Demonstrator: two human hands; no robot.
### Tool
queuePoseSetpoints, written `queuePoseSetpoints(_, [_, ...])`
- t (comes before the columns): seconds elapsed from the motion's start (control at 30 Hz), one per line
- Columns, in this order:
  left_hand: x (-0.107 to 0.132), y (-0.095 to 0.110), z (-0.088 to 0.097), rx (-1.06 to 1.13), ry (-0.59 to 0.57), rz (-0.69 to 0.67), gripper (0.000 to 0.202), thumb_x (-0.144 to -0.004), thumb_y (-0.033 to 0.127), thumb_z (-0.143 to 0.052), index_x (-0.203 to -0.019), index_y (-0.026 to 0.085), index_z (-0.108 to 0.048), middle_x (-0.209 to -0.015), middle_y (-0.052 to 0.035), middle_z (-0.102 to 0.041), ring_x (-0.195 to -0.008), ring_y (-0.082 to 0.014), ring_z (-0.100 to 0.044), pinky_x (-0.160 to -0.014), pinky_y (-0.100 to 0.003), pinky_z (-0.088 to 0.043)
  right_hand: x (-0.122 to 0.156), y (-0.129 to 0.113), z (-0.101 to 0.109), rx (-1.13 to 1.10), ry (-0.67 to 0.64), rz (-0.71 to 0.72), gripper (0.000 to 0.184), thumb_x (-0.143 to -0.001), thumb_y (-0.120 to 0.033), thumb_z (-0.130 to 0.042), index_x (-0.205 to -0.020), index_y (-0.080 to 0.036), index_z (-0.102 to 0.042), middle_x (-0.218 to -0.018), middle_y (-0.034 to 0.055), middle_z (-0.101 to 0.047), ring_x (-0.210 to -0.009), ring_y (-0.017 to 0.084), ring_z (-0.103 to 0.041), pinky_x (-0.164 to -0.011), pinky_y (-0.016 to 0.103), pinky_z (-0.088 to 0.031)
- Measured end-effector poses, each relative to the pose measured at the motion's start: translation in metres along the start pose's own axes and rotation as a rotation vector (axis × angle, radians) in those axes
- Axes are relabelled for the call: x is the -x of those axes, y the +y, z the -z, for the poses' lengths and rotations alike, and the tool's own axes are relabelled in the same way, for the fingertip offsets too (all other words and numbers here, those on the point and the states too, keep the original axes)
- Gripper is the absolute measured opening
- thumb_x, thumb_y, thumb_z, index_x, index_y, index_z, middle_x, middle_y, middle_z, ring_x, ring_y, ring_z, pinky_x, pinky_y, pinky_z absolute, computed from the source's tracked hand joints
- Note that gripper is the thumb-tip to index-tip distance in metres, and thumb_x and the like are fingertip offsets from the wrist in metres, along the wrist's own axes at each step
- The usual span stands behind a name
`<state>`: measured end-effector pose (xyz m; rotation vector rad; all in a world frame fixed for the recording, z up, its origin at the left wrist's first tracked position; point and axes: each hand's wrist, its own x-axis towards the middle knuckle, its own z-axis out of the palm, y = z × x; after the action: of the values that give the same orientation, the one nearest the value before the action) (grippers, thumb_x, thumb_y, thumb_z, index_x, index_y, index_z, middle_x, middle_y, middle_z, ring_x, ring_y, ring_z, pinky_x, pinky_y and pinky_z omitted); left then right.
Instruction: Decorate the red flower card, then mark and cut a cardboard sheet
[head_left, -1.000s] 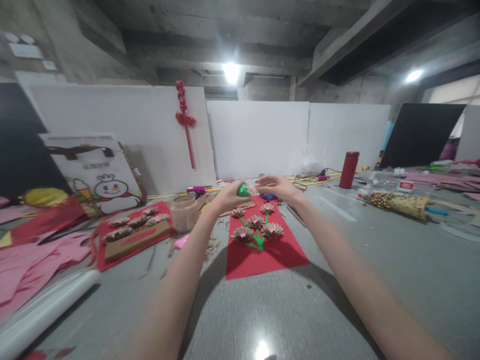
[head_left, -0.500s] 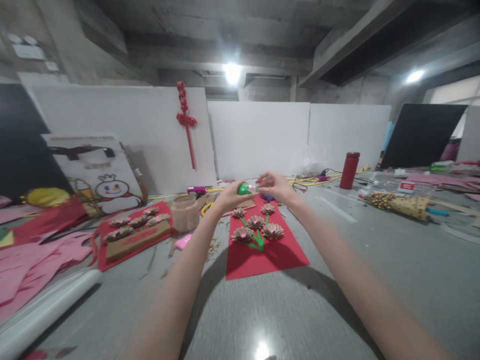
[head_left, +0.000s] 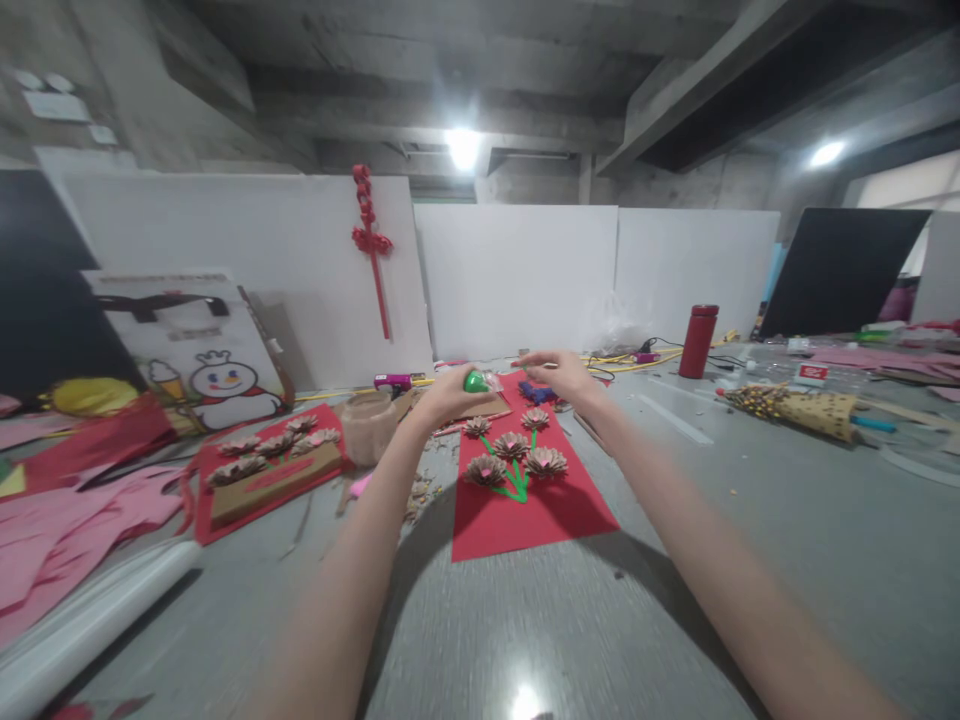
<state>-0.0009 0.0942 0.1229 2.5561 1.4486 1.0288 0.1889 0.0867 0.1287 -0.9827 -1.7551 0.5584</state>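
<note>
- The left hand is closing around a small green rounded object. It is holding the object up off the grey tabletop at 12 o'clock from the viewer.
- The right hand is coming in from the object's 3 o'clock side. Its fingertips are drawing into a narrow pinch beside the object's clear end, and it cannot be told whether they are gripping anything.
- The left hand appears to be steadying the object while the right is working at its end. Holding it in the air is probably leaving both hands room and keeping it off the paper craft below.
- A flat red paper sheet is lying at 6 o'clock from the hands. It is carrying brown paper flowers on green stems.
- A beige round jar is standing at 9 o'clock from the sheet.
- Further out at 9 o'clock, a second red card is bearing more flowers.
- A cartoon snowman poster is leaning on the wall at 10 o'clock.
- A red cylindrical flask is standing upright at 2 o'clock, well apart from the hands.
- A patterned paper cone is lying on its side at 3 o'clock.
- Pink paper scraps are spreading out at 8 o'clock.
- Nothing is blocking the gap between the hands.
</note>
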Motion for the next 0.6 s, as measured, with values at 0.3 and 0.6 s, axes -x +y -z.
queuePoseSetpoints(0.3, [0.004, -0.017, 0.006, 0.056, -0.095, 0.095, 0.039, -0.065, 0.034, -0.046, -0.099, 0.014, -0.044, -0.086, -0.0041, -0.054, -0.078, -0.0184, -0.05, -0.068, -0.029, -0.039, 0.0, 0.007, -0.002, 0.004, -0.049, -0.009, 0.017, -0.055, -0.022, -0.064, -0.07, -0.015, -0.062, -0.065, 0.0028, -0.063, -0.056, 0.011, -0.054, -0.055, 0.023, -0.042])
queuePoseSetpoints(0.6, [-0.002, -0.002, -0.002, 0.032, -0.055, -0.023, 0.041, -0.054, 0.045, -0.059, -0.08, 0.016, -0.047, -0.073, -0.0003, -0.051, -0.066, -0.0156, -0.047, -0.057, -0.026, -0.037, -0.004, 0.009, -0.015, -0.054, 0.001, -0.102, 0.02, -0.069, -0.014, -0.036, -0.063, -0.016, -0.056, -0.059, -0.0008, -0.056, -0.046, 0.006, -0.045, -0.046, 0.018, -0.036])
